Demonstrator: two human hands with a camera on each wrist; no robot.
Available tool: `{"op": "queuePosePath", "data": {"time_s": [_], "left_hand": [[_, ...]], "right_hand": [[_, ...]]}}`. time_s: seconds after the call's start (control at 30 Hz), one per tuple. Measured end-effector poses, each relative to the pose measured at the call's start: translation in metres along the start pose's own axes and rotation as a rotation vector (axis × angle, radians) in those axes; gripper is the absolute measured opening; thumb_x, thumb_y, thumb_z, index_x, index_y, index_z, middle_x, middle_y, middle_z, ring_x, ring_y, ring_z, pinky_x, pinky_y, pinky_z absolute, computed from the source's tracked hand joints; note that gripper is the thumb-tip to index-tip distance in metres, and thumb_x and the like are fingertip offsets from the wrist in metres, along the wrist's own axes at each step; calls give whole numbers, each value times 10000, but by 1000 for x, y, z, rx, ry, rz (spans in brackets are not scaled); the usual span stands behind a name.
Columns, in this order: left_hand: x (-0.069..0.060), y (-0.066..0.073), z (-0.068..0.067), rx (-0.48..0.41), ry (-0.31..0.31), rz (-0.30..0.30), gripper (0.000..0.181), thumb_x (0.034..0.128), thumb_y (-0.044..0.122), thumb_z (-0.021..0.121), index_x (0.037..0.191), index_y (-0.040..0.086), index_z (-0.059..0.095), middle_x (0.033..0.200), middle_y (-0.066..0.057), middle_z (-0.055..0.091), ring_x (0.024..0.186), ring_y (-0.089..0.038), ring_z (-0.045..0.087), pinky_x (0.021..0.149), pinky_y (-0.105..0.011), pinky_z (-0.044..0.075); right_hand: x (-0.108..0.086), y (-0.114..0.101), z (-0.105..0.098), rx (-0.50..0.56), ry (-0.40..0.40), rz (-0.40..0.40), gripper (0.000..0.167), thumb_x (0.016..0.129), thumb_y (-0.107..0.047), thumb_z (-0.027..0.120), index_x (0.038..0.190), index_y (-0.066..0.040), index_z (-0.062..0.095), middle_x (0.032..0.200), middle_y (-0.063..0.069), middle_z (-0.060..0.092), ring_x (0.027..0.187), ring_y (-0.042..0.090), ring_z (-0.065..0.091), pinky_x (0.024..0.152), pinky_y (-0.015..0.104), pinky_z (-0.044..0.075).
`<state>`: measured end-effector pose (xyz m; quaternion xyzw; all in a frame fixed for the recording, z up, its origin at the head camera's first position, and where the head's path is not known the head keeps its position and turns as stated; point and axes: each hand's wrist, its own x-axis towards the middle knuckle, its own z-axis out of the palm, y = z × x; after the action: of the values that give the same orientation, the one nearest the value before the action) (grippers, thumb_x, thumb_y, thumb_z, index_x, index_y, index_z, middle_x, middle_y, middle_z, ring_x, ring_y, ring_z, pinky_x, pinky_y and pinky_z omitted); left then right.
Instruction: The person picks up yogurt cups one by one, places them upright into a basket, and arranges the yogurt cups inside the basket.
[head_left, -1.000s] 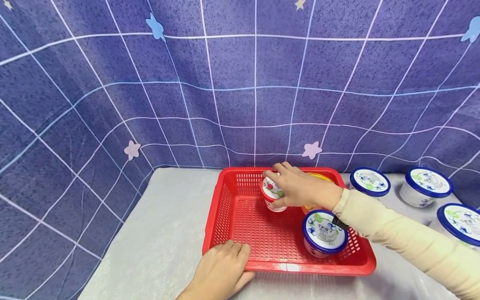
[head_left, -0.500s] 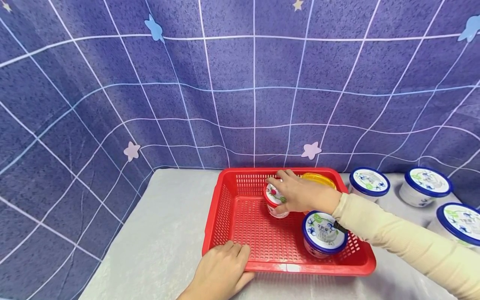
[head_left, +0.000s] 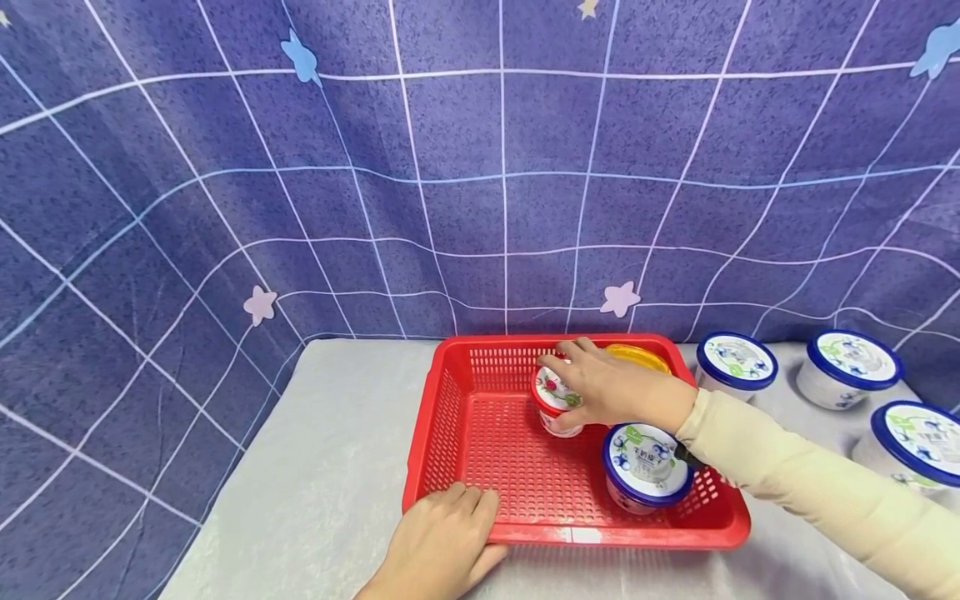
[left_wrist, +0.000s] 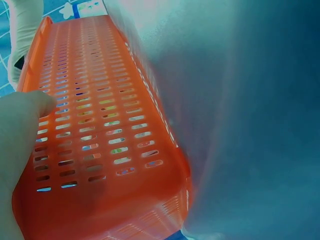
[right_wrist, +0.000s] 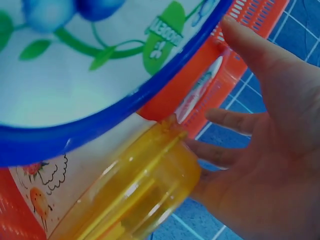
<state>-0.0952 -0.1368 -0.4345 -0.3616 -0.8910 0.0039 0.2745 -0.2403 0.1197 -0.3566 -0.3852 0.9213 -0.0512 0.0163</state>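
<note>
My left hand [head_left: 442,533] grips the near left rim of a red perforated plastic basket [head_left: 525,534]; in the left wrist view the thumb [left_wrist: 44,104] lies against the basket's outer wall. Inside the basket, my right hand [head_left: 611,387] holds a small tub with a red-rimmed lid [head_left: 551,393], thumb on the near side and fingers on the far side. Right of it, partly hidden by the hand, is a tub with a yellow lid [head_left: 639,357]. A blue-lidded tub [head_left: 648,460] stands near the basket's front right, below my right wrist.
Three more blue-lidded tubs stand right of the basket: one at its back corner [head_left: 737,360], one farther right [head_left: 855,360], one nearer the front [head_left: 921,442]. A purple-blue gridded curtain [head_left: 465,208] hangs behind the white-covered table [head_left: 330,442].
My right hand and the red-lidded tub have shifted slightly right and toward me, closer to the other tubs. My left hand stays on the rim.
</note>
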Motion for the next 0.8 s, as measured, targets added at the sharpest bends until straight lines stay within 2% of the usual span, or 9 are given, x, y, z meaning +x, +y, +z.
{"op": "queuePosePath", "data": {"time_s": [0.23, 0.43, 0.8], "left_hand": [[0, 0, 0, -5, 5, -6, 439, 702, 499, 738, 777, 139, 499, 632, 46, 500, 553, -152, 522, 476, -272, 380], [0, 1, 0, -9, -4, -8, 431, 702, 489, 739, 770, 140, 495, 627, 49, 494, 545, -148, 512, 473, -264, 370], [-1, 1, 1, -12, -3, -13, 460, 715, 514, 744, 783, 136, 490, 627, 47, 478, 540, -159, 485, 471, -274, 361]], "right_hand": [[-12, 1, -4, -26, 178, -124, 798, 810, -528, 754, 1397, -48, 508, 1313, 161, 539, 1203, 354, 502, 951, 505, 480], [-24, -1, -7, -27, 202, -122, 814, 829, -635, 664, 1393, -67, 519, 1320, 143, 541, 1221, 332, 499, 970, 498, 468], [-44, -3, -11, -98, 286, -109, 757, 825, -512, 749, 1388, -53, 535, 1294, 175, 560, 1208, 351, 512, 999, 528, 437]]}}
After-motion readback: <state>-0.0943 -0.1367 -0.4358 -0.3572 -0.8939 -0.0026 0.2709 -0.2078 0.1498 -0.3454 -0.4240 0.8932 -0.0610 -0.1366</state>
